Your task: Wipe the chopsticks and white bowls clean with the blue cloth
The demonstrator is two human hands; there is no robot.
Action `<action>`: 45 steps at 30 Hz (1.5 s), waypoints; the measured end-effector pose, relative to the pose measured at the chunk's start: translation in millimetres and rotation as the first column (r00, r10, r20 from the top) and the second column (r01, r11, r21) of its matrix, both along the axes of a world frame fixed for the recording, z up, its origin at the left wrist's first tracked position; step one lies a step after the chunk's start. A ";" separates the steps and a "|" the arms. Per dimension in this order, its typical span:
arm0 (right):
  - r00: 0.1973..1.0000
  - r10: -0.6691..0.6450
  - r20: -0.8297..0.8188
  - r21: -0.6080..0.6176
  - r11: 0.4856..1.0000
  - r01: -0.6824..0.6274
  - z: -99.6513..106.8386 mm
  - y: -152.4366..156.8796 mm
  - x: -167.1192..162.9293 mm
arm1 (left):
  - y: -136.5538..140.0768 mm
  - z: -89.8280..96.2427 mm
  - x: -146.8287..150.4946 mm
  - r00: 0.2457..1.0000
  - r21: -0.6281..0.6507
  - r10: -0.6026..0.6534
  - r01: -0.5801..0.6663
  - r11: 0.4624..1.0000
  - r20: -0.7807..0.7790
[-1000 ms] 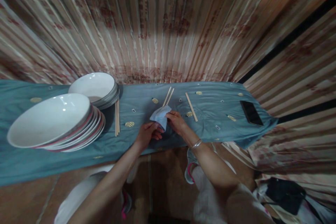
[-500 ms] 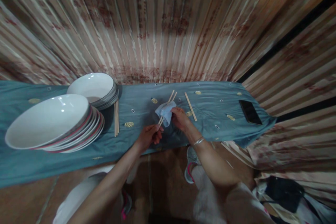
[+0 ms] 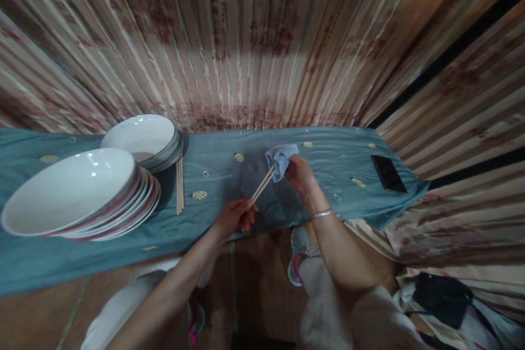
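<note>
My left hand is closed round the near ends of a pair of wooden chopsticks, which slant up and to the right above the table. A light blue cloth is bunched around their far ends, which it hides. My right hand, with a silver bracelet at the wrist, pinches this cloth from the right side. Several more chopsticks lie side by side on the table, just right of the bowls.
Left on the blue patterned tablecloth stand a large stack of white bowls or plates and a smaller stack of white bowls behind it. A black phone lies at the right end. Pleated curtains hang behind.
My right hand has slid the cloth up and to the right along the chopsticks, toward their far ends. The loose chopsticks at the right are now out of sight behind the hand and cloth.
</note>
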State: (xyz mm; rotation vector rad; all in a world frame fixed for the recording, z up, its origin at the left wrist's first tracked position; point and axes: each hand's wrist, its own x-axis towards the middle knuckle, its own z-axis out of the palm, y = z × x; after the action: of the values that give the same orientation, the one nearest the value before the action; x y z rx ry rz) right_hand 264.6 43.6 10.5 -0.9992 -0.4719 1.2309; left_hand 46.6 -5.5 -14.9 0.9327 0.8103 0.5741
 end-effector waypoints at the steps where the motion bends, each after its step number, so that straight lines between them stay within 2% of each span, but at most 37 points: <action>1: 1.000 -0.001 -0.004 0.007 1.000 0.001 -0.6 0.1 0.4 | -0.1 -0.3 0.0 1.000 0.000 0.000 0.000 1.000 0.001; 7: 0.998 0.061 0.028 0.043 0.997 -0.063 -4.9 -0.6 -5.7 | -0.1 0.0 -0.7 1.000 -0.012 0.010 -0.010 1.000 0.005; 24: 0.956 0.288 0.056 -0.051 0.957 -0.285 -12.5 -20.8 -62.5 | 7.3 5.1 -3.2 0.992 -0.009 0.128 -0.128 0.992 0.010; 30: 0.915 0.399 0.059 -0.070 0.916 -0.395 -13.7 -27.9 -74.7 | 9.0 5.9 -3.8 0.985 -0.028 0.174 -0.174 0.984 0.020; 40: 0.929 0.367 0.049 -0.067 0.929 -0.364 -13.5 -25.5 -65.7 | 9.6 10.8 -7.2 0.989 0.042 0.122 -0.119 0.992 -0.078; 43: 0.916 0.395 0.076 -0.090 0.917 -0.388 -11.8 -25.8 -61.6 | 18.2 11.9 -15.2 0.968 0.129 0.222 -0.207 0.970 -0.114; 45: 0.893 0.441 0.093 -0.135 0.894 -0.427 -11.8 -27.1 -60.6 | 25.6 12.0 -21.0 0.928 0.190 0.362 -0.341 0.921 -0.091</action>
State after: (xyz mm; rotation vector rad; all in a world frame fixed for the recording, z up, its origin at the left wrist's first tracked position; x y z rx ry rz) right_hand 204.1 16.5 -1.3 -1.1032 -0.7594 1.6170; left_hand 25.5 20.1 -2.9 0.9929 1.0658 0.9184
